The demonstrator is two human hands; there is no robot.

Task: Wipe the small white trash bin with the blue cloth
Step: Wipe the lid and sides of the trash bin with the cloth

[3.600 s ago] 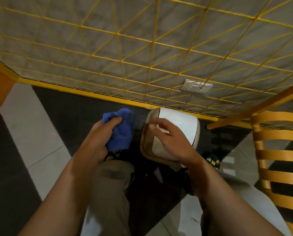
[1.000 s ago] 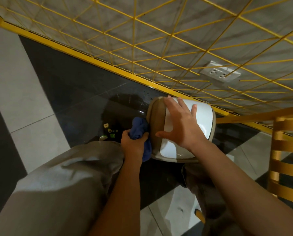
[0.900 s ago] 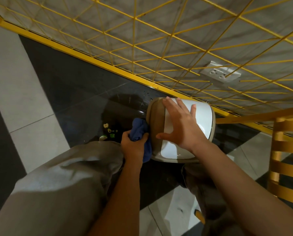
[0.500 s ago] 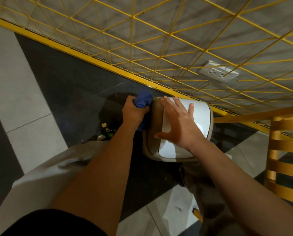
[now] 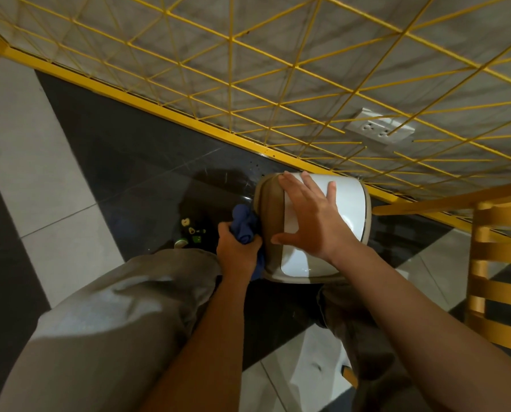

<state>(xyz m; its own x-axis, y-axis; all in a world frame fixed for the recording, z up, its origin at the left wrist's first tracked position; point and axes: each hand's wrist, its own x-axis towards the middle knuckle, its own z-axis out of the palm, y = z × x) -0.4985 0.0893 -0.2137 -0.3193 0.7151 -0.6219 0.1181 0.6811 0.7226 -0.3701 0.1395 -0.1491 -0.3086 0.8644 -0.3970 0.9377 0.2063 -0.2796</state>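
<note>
Left hand [image 5: 238, 253], fingers clamped on the blue cloth [image 5: 244, 223], had slid back from the trash bin [image 5: 349, 209]'s far left corner to its near left side. Right hand [image 5: 313, 223] stayed flat, fingers spread, on the lid at frame centre; wiping of that side appeared ongoing.

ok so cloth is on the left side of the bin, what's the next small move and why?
Probably slide the left hand and blue cloth further along the bin's tan side wall. The cloth is bunched against that wall, and the right hand lies flat on the lid, steadying the bin for the stroke.
</note>
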